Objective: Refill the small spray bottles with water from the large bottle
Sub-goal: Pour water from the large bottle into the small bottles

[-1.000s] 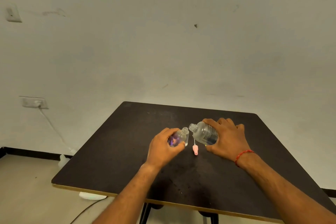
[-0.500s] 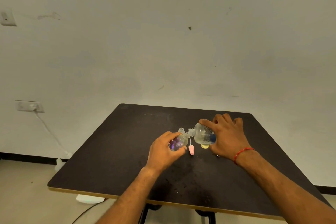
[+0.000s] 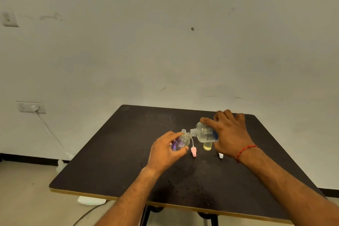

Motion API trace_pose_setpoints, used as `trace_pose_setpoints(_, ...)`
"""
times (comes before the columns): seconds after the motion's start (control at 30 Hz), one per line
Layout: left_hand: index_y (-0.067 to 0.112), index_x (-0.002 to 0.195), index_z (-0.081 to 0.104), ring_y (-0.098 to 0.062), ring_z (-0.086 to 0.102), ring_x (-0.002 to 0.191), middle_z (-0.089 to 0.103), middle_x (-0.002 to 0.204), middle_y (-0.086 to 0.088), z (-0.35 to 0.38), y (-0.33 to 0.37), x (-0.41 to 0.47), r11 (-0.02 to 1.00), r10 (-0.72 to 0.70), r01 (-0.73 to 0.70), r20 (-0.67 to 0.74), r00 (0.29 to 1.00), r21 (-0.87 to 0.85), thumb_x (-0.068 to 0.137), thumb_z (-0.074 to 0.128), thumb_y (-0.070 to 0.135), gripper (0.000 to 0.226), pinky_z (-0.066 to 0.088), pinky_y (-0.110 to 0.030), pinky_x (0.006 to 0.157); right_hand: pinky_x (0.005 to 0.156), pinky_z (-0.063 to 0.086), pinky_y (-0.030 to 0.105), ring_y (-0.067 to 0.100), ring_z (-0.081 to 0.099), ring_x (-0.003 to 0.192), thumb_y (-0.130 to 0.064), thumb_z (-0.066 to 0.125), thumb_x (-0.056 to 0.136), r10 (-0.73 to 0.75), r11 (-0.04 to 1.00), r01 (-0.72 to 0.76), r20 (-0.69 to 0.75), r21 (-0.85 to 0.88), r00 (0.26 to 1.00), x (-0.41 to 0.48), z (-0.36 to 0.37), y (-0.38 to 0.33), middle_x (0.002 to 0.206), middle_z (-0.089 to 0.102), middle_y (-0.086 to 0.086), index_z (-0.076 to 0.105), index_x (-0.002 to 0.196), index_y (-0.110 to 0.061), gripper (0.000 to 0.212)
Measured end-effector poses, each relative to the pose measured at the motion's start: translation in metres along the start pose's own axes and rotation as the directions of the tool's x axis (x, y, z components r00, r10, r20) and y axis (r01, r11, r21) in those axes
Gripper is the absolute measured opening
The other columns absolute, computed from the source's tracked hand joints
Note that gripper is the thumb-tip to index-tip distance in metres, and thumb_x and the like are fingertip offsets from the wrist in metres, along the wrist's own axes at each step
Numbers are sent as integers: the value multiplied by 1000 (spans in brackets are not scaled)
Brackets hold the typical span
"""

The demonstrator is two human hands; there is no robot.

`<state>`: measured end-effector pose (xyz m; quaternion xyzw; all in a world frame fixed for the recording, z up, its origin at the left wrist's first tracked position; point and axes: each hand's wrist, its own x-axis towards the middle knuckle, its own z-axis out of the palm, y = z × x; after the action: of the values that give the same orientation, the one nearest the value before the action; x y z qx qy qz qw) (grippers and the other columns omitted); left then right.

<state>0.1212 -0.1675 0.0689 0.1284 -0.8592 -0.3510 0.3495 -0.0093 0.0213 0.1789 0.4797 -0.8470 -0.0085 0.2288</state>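
At the centre of the dark table [image 3: 113, 167] we see the large bottle [image 3: 205, 133], clear with a blue-and-white label, tipped well over so that its open neck points left and slightly down, right against the mouth of the small spray bottle [image 3: 180, 141]. The small bottle is also clear, with a purple tint showing through its body, and it leans to the right to meet the larger neck; whether water is actually passing between them we cannot tell. The right hand [image 3: 231, 134] is wrapped over the large bottle from above, fingers curled around its body and thumb underneath, with a red thread bracelet [image 3: 246, 149] around the wrist. The left hand [image 3: 166, 149] grips the small spray bottle from the near side, fingers closed round its lower half. Just in front of the two necks a pink spray cap [image 3: 193, 151] lies on the table with its thin white dip tube arching up toward the bottles (it belongs off the bottle for now, evidently). Beneath the large bottle stands a second small bottle [image 3: 207, 146] with yellowish contents, mostly hidden, and a small white cap [image 3: 221, 155] rests beside the right wrist. Further out, a wall socket [image 3: 31, 107] with a white cable sits low on the pale wall at left.
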Motion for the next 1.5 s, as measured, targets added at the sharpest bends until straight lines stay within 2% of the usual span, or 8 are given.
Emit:
trace_pose_setpoints(0.13, 38, 122, 65, -3, 65, 95, 65, 104, 18, -2, 3, 1, 1000, 4, -4, -10, 1000, -4, 75, 65, 62, 53, 59, -27, 87, 99, 25, 43, 20, 35, 123, -43, 72, 74, -3, 1000, 3, -4, 5, 1000, 3, -4, 0, 126, 43, -2, 29, 145, -46, 82)
trace_pose_setpoints(0.43, 35, 127, 65, -2, 64, 95, 64, 105, 19, -1, 5, 4, 1000, 16, -16, -3, 1000, 5, 81, 74, 51, 50, 59, -25, 88, 95, 26, 44, 21, 37, 120, -40, 73, 71, -19, 999, 19, -28, -27, 999, 4, -9, 1, 123, 46, -2, 33, 142, -46, 81)
trace_pose_setpoints(0.63, 34, 128, 65, -1, 64, 95, 65, 105, 20, -1, 7, 4, 1000, 13, -13, 0, 1000, 2, 78, 68, 61, 57, 59, -25, 86, 93, 26, 45, 23, 39, 119, -39, 76, 66, -29, 999, 28, -29, -40, 999, 5, -11, 3, 121, 48, 0, 37, 140, -45, 84)
trace_pose_setpoints(0.87, 33, 128, 65, -2, 65, 95, 65, 105, 20, -1, 8, 4, 1000, 8, -8, 3, 1000, 0, 79, 70, 58, 55, 60, -26, 85, 95, 26, 44, 22, 36, 122, -41, 73, 70, -38, 998, 37, -17, -49, 999, 5, -14, 3, 125, 44, -1, 32, 142, -46, 83)
trace_pose_setpoints(1.1, 32, 128, 67, -2, 65, 96, 65, 105, 20, -1, 8, 5, 1000, 15, -15, -4, 1000, -7, 78, 71, 57, 56, 59, -27, 85, 88, 27, 44, 23, 43, 114, -38, 79, 61, -42, 998, 40, -32, -53, 999, 7, -12, 3, 116, 51, 0, 43, 136, -45, 83)
trace_pose_setpoints(1.5, 30, 130, 66, -1, 64, 98, 65, 108, 19, 1, 6, 7, 1000, 3, -3, 0, 1000, -7, 80, 73, 56, 57, 59, -26, 87, 89, 28, 44, 23, 41, 115, -37, 77, 63, -47, 995, 45, -19, -90, 999, 9, -14, 3, 117, 49, 0, 39, 138, -45, 84)
